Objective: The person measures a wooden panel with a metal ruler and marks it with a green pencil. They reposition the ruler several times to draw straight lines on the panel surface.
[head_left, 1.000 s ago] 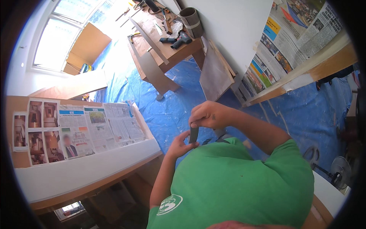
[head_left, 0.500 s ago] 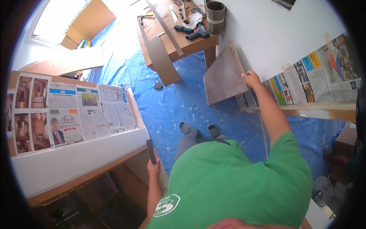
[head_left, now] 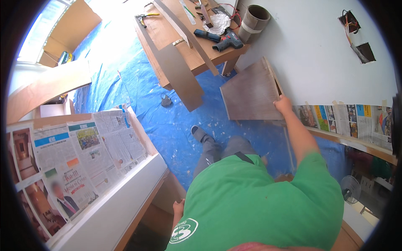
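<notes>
My right hand (head_left: pixel 283 105) is closed on the near right corner of a brown wood-grain panel (head_left: pixel 250 93), which leans toward the white wall. Low on the left, close to the green shirt, my left hand (head_left: pixel 179 207) has its fingers curled. What it holds, if anything, does not show. Beyond the panel stands a wooden work table (head_left: pixel 196 62). A long brown laminate strip (head_left: pixel 178 69) lies on it and hangs over its near edge.
On the table are a cordless drill (head_left: pixel 229 41), yellow-handled pliers (head_left: pixel 146 16) and a brown roll (head_left: pixel 253 23). A newspaper-covered counter (head_left: pixel 83 213) stands on the left, a newspaper-covered ledge (head_left: pixel 331 133) on the right. Blue sheeting (head_left: pixel 146 121) covers the floor; a dark lump (head_left: pixel 166 100) lies on it.
I have stepped forward and the view has turned. The dark strip that stood up from my left hand no longer shows; that hand is lower. My right hand still grips the panel.
</notes>
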The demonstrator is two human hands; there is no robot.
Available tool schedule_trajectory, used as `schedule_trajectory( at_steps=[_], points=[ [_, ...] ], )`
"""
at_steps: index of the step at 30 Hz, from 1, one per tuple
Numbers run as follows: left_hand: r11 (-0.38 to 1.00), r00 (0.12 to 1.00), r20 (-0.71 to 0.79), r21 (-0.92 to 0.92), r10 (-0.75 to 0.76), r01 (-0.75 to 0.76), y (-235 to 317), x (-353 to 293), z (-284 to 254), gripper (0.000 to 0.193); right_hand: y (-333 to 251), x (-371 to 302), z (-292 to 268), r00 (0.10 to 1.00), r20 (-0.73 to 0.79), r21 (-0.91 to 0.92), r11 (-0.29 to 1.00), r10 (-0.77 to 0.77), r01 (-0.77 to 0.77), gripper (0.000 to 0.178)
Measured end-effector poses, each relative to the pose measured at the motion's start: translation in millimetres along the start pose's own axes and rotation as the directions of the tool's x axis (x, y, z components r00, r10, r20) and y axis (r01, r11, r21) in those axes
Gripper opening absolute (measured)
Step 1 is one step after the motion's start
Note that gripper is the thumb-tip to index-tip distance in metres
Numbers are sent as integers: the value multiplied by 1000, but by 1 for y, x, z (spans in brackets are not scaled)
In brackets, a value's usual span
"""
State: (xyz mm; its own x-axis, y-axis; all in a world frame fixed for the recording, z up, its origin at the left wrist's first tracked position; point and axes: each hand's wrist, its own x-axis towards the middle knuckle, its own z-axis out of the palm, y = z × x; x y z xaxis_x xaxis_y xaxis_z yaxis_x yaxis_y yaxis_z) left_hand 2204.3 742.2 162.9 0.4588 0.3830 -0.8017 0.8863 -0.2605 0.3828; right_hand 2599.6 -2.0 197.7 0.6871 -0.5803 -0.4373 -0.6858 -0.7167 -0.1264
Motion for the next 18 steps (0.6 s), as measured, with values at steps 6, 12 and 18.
schedule_trajectory(
  at_steps=[6,12,18],
  points=[
    [969,990,53,-206,-129,138,140,57,-65,24,-78,-50,1,993,67,88,992,-97,91,37],
    [989,994,15,-100,-110,111,207,93,-70,24,-106,-65,11,978,76,133,974,-194,183,35],
    [974,975,-48,-83,-215,211,331,19,-31,23,-91,-61,7,945,108,172,942,-308,287,35]
  ],
)
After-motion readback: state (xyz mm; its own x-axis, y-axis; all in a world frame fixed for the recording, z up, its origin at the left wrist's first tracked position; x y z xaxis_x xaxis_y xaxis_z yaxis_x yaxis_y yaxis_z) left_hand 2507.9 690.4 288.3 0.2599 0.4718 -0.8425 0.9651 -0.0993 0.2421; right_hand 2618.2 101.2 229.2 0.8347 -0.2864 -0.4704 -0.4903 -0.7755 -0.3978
